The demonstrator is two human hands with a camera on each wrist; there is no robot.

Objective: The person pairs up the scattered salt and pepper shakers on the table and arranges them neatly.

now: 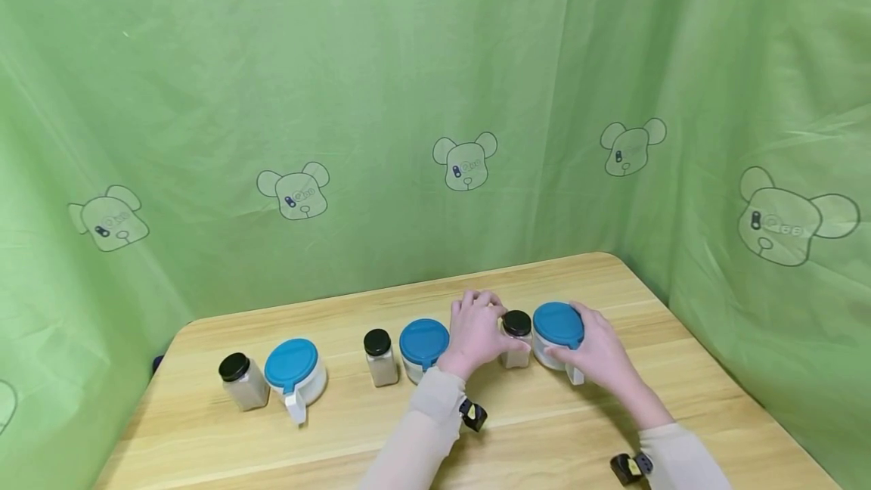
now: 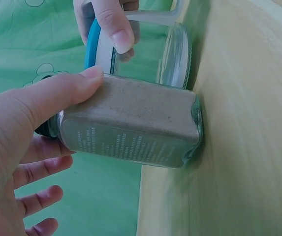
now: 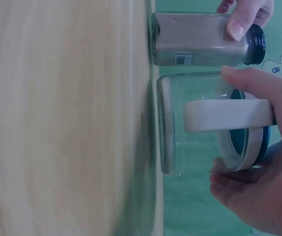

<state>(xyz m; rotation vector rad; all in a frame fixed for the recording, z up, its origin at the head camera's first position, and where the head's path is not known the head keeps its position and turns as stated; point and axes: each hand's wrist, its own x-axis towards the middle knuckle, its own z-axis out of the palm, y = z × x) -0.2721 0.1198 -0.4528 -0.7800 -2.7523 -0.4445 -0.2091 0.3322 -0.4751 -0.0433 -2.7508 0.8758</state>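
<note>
My left hand (image 1: 475,330) holds a square spice bottle (image 1: 516,358) between thumb and fingers, near its black lid. In the left wrist view the bottle (image 2: 136,115) is filled with a pale brown powder, and the other fingers are spread apart. Just to its right, my right hand (image 1: 600,348) grips a round glass jar (image 3: 195,147) with a blue lid (image 1: 558,323) and a white handle (image 3: 227,116). The thumb is on the near side and the fingers reach around behind the lid. Bottle and jar stand upright, side by side, at the table's right part.
Left of my left hand stand a second blue-lidded jar (image 1: 424,342), partly covered by that hand, and a black-lidded bottle (image 1: 382,366). Another such pair, a bottle (image 1: 248,388) and a jar (image 1: 309,386), is farther left. Green curtain (image 1: 381,97) surrounds the wooden table (image 1: 531,437).
</note>
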